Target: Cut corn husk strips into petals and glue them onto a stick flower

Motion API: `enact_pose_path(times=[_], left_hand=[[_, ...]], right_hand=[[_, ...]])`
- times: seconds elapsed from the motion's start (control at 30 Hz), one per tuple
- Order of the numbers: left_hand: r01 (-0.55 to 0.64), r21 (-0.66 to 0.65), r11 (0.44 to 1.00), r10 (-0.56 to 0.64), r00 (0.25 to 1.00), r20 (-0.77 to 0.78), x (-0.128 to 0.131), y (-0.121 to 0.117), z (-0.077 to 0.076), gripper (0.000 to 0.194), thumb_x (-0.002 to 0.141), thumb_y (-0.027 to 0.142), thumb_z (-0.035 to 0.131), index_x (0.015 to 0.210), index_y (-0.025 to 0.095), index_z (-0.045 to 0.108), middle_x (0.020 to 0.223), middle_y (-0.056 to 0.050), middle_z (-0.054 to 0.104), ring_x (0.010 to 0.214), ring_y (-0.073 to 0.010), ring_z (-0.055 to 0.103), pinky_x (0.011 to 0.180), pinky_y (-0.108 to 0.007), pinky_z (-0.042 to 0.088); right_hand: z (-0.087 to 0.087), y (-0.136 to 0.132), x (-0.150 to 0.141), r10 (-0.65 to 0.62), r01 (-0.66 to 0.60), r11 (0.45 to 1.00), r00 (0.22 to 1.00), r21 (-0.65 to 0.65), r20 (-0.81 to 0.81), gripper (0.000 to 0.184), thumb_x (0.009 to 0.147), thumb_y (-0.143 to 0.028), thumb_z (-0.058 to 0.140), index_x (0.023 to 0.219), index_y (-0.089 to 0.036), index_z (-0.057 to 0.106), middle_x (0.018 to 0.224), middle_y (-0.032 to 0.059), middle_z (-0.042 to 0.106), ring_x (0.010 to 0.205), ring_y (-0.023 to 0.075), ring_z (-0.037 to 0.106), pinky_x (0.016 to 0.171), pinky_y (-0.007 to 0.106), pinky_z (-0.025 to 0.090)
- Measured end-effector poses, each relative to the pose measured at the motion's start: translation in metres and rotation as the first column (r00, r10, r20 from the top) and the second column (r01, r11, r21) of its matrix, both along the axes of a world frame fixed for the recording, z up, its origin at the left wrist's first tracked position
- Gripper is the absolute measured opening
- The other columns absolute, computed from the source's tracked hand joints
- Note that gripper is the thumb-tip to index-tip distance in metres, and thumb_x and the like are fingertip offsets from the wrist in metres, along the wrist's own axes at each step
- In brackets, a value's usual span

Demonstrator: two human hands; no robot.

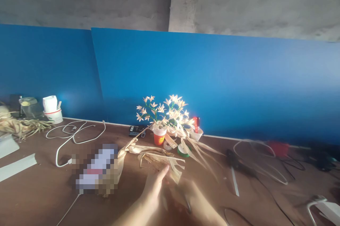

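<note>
My left hand (156, 181) is closed low in the middle, its thumb pressed on a pale dry corn husk (175, 171) whose far end is split into pointed strips. Close to its right, my right hand (193, 197) is smeared by motion, and a dark curved thing (188, 204) shows at its fingers, too blurred to name. Just beyond the hands lie more dry husks (151, 150). Behind them, a red paper cup (159, 137) stands upright, with pale husk flowers (174, 111) on green stems above it. A green tape roll (183, 150) lies to the cup's right.
A pixelated phone-like patch (97, 169) lies left of the hands. White cables (77, 135) coil at the back left, near a white cup (54, 115) and a husk heap (23, 126). Dark cords and a white strip (234, 181) lie right. A blue partition (212, 80) closes the back.
</note>
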State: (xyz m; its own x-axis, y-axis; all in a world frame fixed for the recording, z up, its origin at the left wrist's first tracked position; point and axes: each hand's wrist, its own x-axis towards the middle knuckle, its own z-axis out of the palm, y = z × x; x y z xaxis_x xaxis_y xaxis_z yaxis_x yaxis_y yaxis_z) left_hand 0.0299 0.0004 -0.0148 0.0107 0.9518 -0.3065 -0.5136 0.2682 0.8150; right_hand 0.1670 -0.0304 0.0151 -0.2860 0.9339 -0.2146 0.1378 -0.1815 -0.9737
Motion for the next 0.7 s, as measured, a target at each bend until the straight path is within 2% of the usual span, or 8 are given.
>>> enact_pose_path(times=[0.07,0.17,0.3,0.47,0.57,0.7], left_hand=[[-0.05,0.009,0.999,0.05,0.998,-0.027,-0.001,0.0,0.001,0.031,0.061,0.04,0.08,0.064,0.015,0.062,0.054,0.001,0.059,0.049,-0.0118,0.052,0.05,-0.024,0.041],[-0.077,0.033,0.996,0.078,0.997,-0.023,-0.002,0.001,0.004,0.029,0.06,0.037,0.081,0.064,0.015,0.063,0.056,0.001,0.06,0.05,-0.0105,0.051,0.05,-0.023,0.041],[-0.035,0.02,0.999,0.035,0.999,0.023,-0.001,0.002,0.004,0.028,0.059,0.037,0.081,0.062,0.014,0.064,0.054,0.001,0.06,0.048,-0.0104,0.051,0.049,-0.022,0.04],[-0.013,-0.005,1.0,0.013,1.0,0.028,-0.001,0.003,0.002,0.028,0.058,0.037,0.082,0.062,0.013,0.067,0.056,0.0,0.062,0.049,-0.0098,0.051,0.05,-0.021,0.041],[-0.016,-0.05,0.999,0.018,0.999,0.038,-0.001,0.003,0.001,0.029,0.057,0.037,0.082,0.061,0.013,0.067,0.056,-0.001,0.062,0.049,-0.0095,0.051,0.049,-0.021,0.04],[-0.028,-0.043,0.999,0.03,0.999,0.037,-0.001,0.004,0.003,0.03,0.057,0.037,0.083,0.062,0.013,0.066,0.058,0.0,0.062,0.049,-0.0086,0.051,0.048,-0.02,0.04]], right_hand=[[-0.002,0.0,0.001,-0.005,0.005,1.0,1.0,-0.006,-0.015,0.022,0.069,-0.035,0.065,0.077,-0.015,0.065,0.053,-0.0036,0.054,0.052,0.0114,0.049,0.051,0.023,0.039],[0.002,-0.001,0.002,-0.01,0.009,1.0,0.997,0.019,0.076,0.021,0.071,-0.035,0.063,0.078,-0.015,0.066,0.048,-0.0047,0.051,0.047,0.0099,0.043,0.047,0.023,0.034],[0.008,-0.001,0.002,-0.029,0.018,0.998,0.985,0.063,0.173,0.022,0.071,-0.037,0.065,0.071,-0.015,0.067,0.046,-0.0039,0.052,0.044,0.0093,0.041,0.045,0.022,0.031],[0.008,0.0,0.002,-0.037,0.005,0.991,0.97,0.134,0.239,0.028,0.074,-0.039,0.061,0.064,-0.014,0.068,0.046,-0.0022,0.052,0.045,0.0101,0.042,0.046,0.023,0.032],[0.007,0.0,0.001,-0.062,0.026,0.986,0.972,0.162,0.225,0.027,0.074,-0.04,0.06,0.064,-0.015,0.067,0.047,-0.0021,0.052,0.046,0.0105,0.042,0.046,0.023,0.032],[0.006,-0.001,0.001,-0.048,0.035,0.996,0.987,0.086,0.154,0.024,0.071,-0.039,0.062,0.063,-0.016,0.062,0.049,-0.003,0.049,0.046,0.0105,0.043,0.044,0.022,0.031]])
